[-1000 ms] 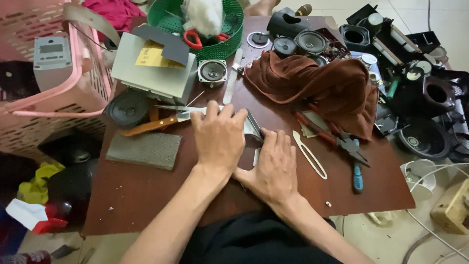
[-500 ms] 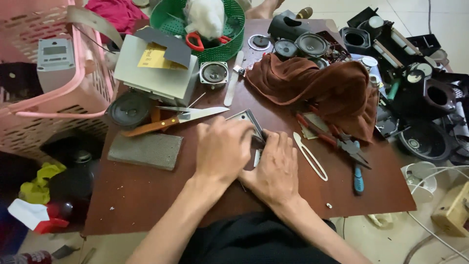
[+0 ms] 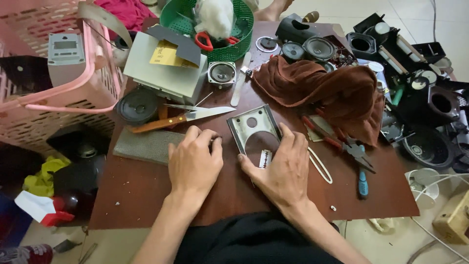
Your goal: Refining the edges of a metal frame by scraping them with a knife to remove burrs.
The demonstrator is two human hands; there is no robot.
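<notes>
While both hands rest low on the brown worktop (image 3: 146,195), a grey metal plate (image 3: 254,129) with a large round cut-out is pinned there by the right hand (image 3: 281,168). The right grip is loose and flat: the fingers (image 3: 293,142) are spread over the plate's right edge and the thumb is laid along its near rim, so the plate is pressed down rather than clasped. A small razor blade (image 3: 265,158) is seen inside the cut-out, just beside the right thumb and touching the worktop. Left of the plate, the left hand (image 3: 194,164) is laid palm-down with fingers curled; whether anything is enclosed under it cannot be told. Its fingertips lie at the edge of a grey abrasive block (image 3: 141,145), which is set left of the plate. Right of the plate, a white loop of cord (image 3: 320,166), red-handled pliers (image 3: 337,142) and a blue-handled screwdriver (image 3: 362,182) are laid. Beyond the plate, a knife with a wooden handle (image 3: 181,118) is laid on the worktop. Farther beyond the plate, a brown cloth (image 3: 327,90), a small speaker (image 3: 222,73), a grey box (image 3: 163,73) and a green basket (image 3: 215,24) are found.
</notes>
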